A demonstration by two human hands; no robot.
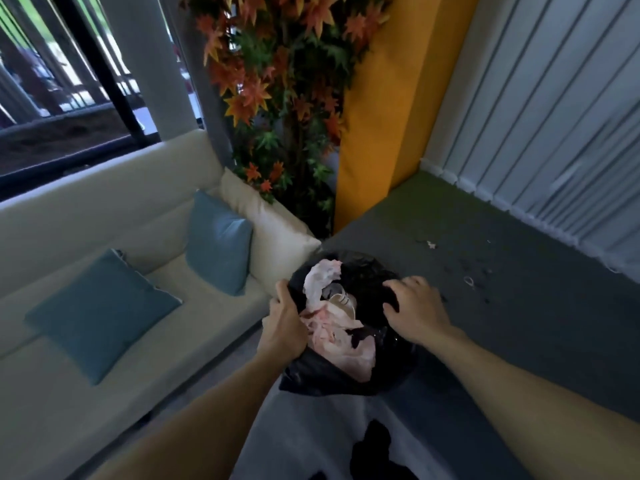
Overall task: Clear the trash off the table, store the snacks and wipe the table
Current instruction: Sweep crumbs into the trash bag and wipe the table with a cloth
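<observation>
Bin bag (308, 374) lower centre, crumpled paper (349, 348) inside. My left hand (282, 329) grips its left rim, fingers curled; right hand (415, 311) curls over the right rim. Plan: hold mouth upward, gather rims evenly, avoid spilling.

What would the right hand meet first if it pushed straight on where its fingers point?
Likely the black trash bag it grips; the right hand points toward the pink crumpled trash inside.

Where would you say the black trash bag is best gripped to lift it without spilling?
Grip the trash bag by its loose rim, from above on opposite sides, where the left hand and right hand hold it: it is limp, open-topped and heaped with crumpled paper.
</observation>
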